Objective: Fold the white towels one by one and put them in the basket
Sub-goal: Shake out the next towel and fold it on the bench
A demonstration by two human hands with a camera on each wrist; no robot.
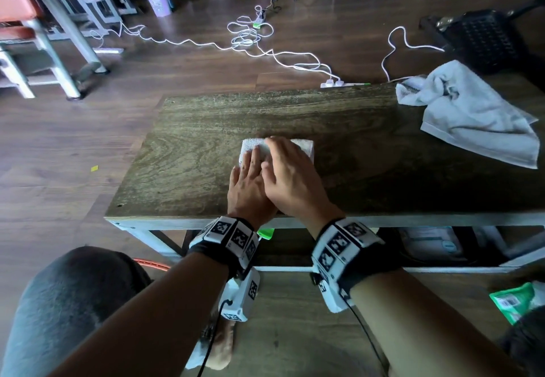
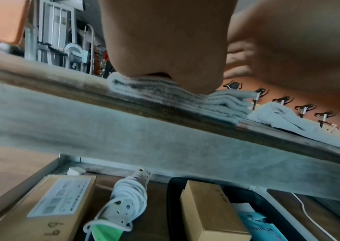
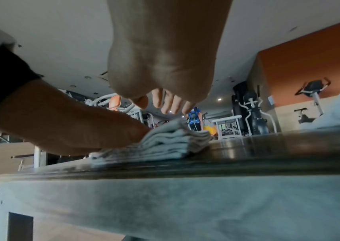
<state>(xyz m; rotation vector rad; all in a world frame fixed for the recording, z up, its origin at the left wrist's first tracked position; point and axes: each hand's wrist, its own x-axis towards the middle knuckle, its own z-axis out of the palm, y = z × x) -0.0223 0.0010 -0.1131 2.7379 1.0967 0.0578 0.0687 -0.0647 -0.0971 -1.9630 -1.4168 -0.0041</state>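
Note:
A white towel, folded into a small thick stack, lies at the middle of the wooden table. My left hand lies flat on its near left part and presses it down. My right hand is over the stack with straight fingers. In the right wrist view those fingertips hover just above the folded towel and hold nothing. In the left wrist view the palm rests on the layered stack. A second white towel lies crumpled at the table's right end. The black basket stands beyond that end.
White cables and a power strip trail over the floor behind the table. Under the table a shelf holds cardboard boxes and a coiled extension lead. A metal frame stands at the far left.

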